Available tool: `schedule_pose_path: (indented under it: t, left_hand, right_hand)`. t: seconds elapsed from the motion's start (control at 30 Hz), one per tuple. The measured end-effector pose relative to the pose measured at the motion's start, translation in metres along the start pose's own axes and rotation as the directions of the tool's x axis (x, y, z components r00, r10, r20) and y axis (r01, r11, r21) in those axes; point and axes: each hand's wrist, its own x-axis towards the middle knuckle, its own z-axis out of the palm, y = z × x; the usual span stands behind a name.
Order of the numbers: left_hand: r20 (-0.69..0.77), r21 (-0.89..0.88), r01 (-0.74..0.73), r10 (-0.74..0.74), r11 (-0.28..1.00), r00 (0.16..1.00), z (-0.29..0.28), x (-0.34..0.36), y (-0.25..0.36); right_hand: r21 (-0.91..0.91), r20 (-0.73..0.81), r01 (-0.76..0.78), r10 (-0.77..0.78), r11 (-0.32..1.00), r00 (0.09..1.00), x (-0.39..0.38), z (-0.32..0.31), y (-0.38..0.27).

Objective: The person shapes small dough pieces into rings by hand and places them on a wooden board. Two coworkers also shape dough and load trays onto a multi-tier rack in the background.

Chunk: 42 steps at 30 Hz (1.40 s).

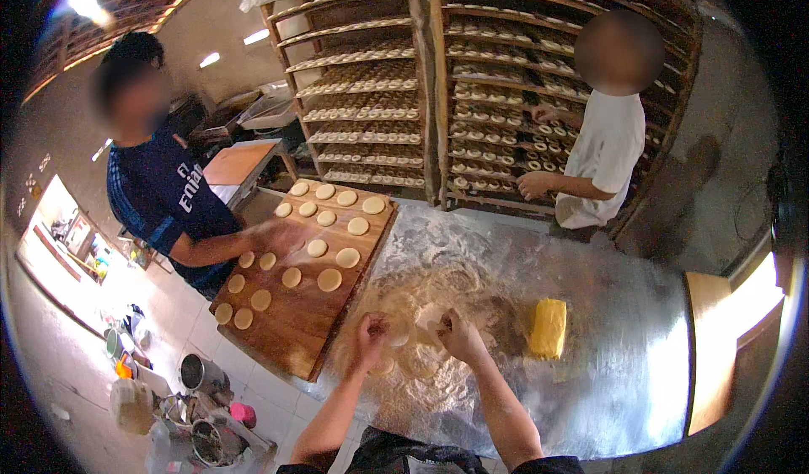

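Note:
Over the floury part of the metal table [615, 305], my left hand [373, 332] has its fingers closed at the edge of a thin, pale dough disc [401, 329]. The disc blends into the flour, so its outline is faint. Facing it from the right, my right hand [459, 337] is closed in a pinch; what its fingers hold is too small to make out. A whitish floured patch [430, 315] shows between both hands. Left of my hands, a wooden board [291, 326] carries several rows of flat dough rounds [329, 280].
A yellow block-shaped packet [549, 329] lies right of my hands. At the left, a person in a dark blue shirt [164, 192] reaches over the board. Another in a white shirt [608, 149] stands by racks [432, 95] filled with ring-shaped pieces. Buckets [204, 374] stand on the floor.

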Motion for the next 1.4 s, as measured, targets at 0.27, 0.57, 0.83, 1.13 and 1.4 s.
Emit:
schedule_pose_path:
  t: [0.27, 0.57, 0.83, 1.13, 1.4]
  left_hand:
    - [-0.007, 0.733, -0.244, 0.365, 0.636, 0.931, -0.009, -0.01, -0.014]
    - [-0.015, 0.504, -0.213, 0.255, 0.837, 0.967, 0.005, -0.037, 0.008]
    - [0.012, 0.475, -0.038, 0.036, 0.879, 0.999, 0.012, -0.046, 0.012]
    - [0.306, -0.227, 0.217, -0.142, 0.949, 0.941, 0.025, -0.027, 0.04]
    - [0.317, -0.085, 0.129, -0.096, 0.988, 0.944, -0.01, -0.023, 0.08]
  right_hand:
    - [0.341, 0.009, -0.005, 0.002, 0.94, 1.0, 0.01, 0.016, 0.005]
    - [-0.335, -0.034, 0.141, -0.162, 0.932, 0.986, 0.02, 0.015, 0.002]
    - [-0.415, 0.308, 0.212, -0.083, 0.885, 0.948, 0.034, 0.011, -0.025]
    - [0.514, 0.266, -0.147, 0.005, 0.845, 0.964, 0.004, -0.029, -0.064]
    - [0.406, 0.304, -0.075, -0.057, 0.911, 0.951, -0.012, -0.026, -0.097]
